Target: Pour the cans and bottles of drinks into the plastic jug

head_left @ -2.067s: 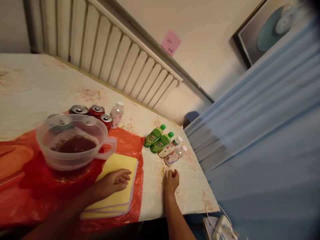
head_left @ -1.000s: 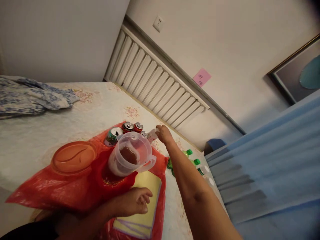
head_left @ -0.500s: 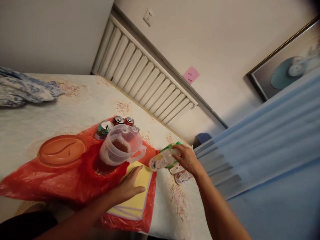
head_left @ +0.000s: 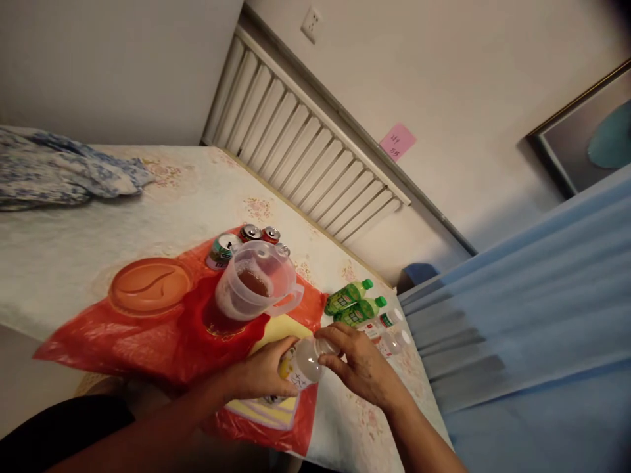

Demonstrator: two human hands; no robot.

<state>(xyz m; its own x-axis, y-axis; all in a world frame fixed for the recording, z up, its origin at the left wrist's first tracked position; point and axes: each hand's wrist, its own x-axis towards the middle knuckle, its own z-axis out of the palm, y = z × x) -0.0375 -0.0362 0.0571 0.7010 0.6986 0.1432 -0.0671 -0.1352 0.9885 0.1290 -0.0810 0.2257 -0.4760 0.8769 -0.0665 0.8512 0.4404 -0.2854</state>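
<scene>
A clear plastic bottle (head_left: 308, 363) with a white label lies tilted between my hands, above a yellow stack of sheets or cloths (head_left: 256, 412). My left hand (head_left: 259, 373) wraps round its body. At the neck end, the fingers of my right hand (head_left: 362, 364) are closed on the bottle's cap. Just left of the bottle stands a translucent plastic pitcher (head_left: 229, 299) with brown, foamy liquid in it, its handle toward my right hand. Beyond my right hand are two green bottles (head_left: 345, 299) and two clear bottles (head_left: 389, 343).
Several drink cans (head_left: 220, 253) stand behind the pitcher. An orange round lid or dish (head_left: 148, 286) rests on red plastic sheeting (head_left: 118, 345) over the flowered tablecloth (head_left: 202, 184). Patterned cloth (head_left: 64, 171) lies far left. A radiator (head_left: 305, 144) and a blue curtain (head_left: 532, 315) border the table.
The clear bottle has come from the right toward me, over the yellow stack. My left hand, empty before, now grips its body; my right hand stays at the cap end.
</scene>
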